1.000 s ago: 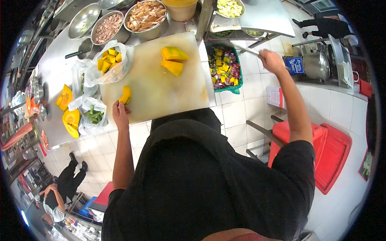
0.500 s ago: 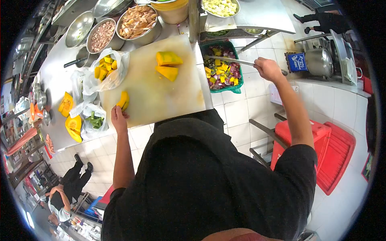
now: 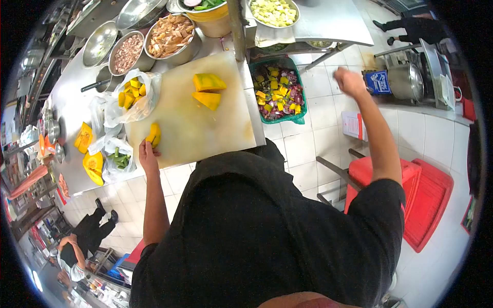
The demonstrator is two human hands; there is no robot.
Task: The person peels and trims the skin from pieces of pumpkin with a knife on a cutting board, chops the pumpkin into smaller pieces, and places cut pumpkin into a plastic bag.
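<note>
My left hand (image 3: pixel 148 158) pinches a curved pumpkin piece (image 3: pixel 153 135) at the near left edge of the pale cutting board (image 3: pixel 200 126). Two larger pumpkin pieces (image 3: pixel 208 82) lie toward the board's far right. My right hand (image 3: pixel 351 83) is raised over the floor, right of the green basket (image 3: pixel 302 110), and is closed. Its knife, plain a moment ago, cannot be made out now; the fist still looks wrapped round the handle. Cut pumpkin and purple onion-like pieces fill the basket. A plastic bag of pumpkin chunks (image 3: pixel 132 92) stands at the board's left.
Pumpkin halves (image 3: pixel 93 165) and a bag of green vegetables (image 3: pixel 119 158) sit on the left of the steel table. Bowls of chopped meat (image 3: pixel 129 54) and shredded pieces (image 3: pixel 170 36) stand behind. A red bin (image 3: pixel 385 179) is at my right. Another person (image 3: pixel 82 241) stands lower left.
My right hand has moved up and right, away from the basket, and the knife blade no longer shows over it. My left hand stays at the pumpkin piece. The view has shifted slightly.
</note>
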